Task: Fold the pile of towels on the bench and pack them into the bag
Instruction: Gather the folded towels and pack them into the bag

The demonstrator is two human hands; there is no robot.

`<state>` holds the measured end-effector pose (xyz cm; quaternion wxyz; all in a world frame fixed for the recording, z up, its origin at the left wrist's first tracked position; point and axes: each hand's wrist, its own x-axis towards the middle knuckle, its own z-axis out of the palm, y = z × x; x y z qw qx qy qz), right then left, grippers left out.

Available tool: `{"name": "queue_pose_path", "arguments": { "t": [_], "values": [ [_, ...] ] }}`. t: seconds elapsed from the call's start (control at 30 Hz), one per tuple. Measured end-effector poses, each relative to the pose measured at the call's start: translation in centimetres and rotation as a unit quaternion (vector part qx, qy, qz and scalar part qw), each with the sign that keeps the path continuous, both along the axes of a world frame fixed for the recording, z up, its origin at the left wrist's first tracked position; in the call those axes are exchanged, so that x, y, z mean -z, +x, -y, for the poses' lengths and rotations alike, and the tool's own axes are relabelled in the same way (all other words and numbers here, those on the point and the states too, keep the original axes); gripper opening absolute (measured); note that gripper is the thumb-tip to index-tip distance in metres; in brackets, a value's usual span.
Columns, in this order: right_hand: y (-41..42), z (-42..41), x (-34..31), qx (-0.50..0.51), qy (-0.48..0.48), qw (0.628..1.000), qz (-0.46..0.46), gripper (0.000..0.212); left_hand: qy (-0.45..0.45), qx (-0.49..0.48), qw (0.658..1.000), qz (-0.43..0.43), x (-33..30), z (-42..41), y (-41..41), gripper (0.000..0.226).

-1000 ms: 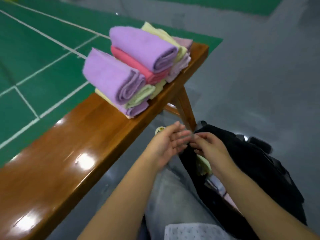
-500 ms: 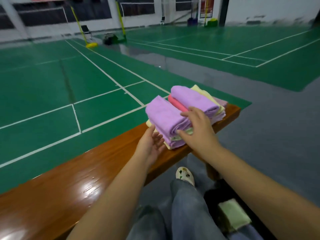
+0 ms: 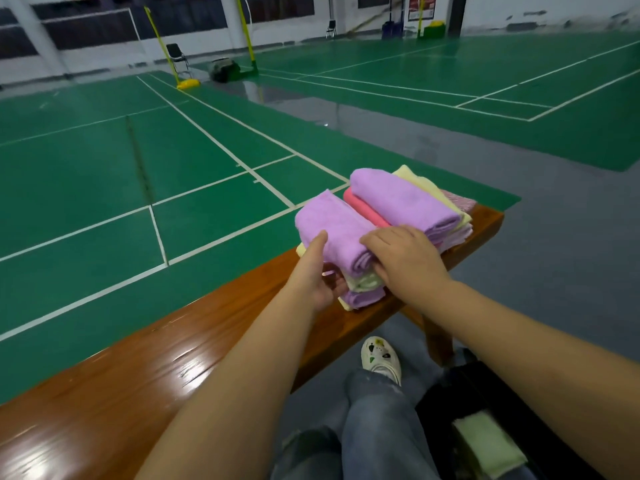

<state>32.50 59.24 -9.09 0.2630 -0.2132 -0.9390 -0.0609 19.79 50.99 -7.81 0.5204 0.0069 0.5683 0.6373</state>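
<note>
A stack of folded towels sits at the far end of the wooden bench. Its near top towel is purple; a second purple towel lies behind it over a pink one, with pale yellow and lilac towels beneath. My left hand holds the near purple towel from its left side, thumb on top and fingers tucked under its end. My right hand grips the same towel's right side, fingers on top. The black bag stands open on the floor at lower right with a pale green towel inside.
My legs in jeans and a white shoe are between the bench and the bag. A bench leg stands by the bag. Green court flooring lies beyond the bench, grey floor to the right.
Both hands left the bag and reached up to the towel stack. They have now closed in on the near purple towel from both sides.
</note>
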Motion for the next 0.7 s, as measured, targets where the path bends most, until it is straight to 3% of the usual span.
{"name": "queue_pose_path", "arguments": {
  "t": [0.1,0.27,0.5,0.7],
  "values": [
    [0.3,-0.2,0.2,-0.003,-0.042,0.999,-0.026,0.025,-0.039,0.036,0.998,-0.021,-0.3,-1.1,-0.5,0.067],
    [1.7,-0.6,0.9,-0.024,-0.146,0.981,-0.124,0.036,-0.066,0.078,0.994,-0.027,-0.7,-2.8,-0.5,0.084],
    [3.5,-0.7,2.1,-0.003,-0.219,0.957,-0.190,0.039,-0.073,0.093,0.993,0.018,-1.5,-4.0,-0.1,0.085],
    [3.8,0.2,2.2,0.004,-0.275,0.938,-0.210,0.043,-0.074,0.104,0.992,-0.002,-1.7,-4.3,0.1,0.086]
  ]
}}
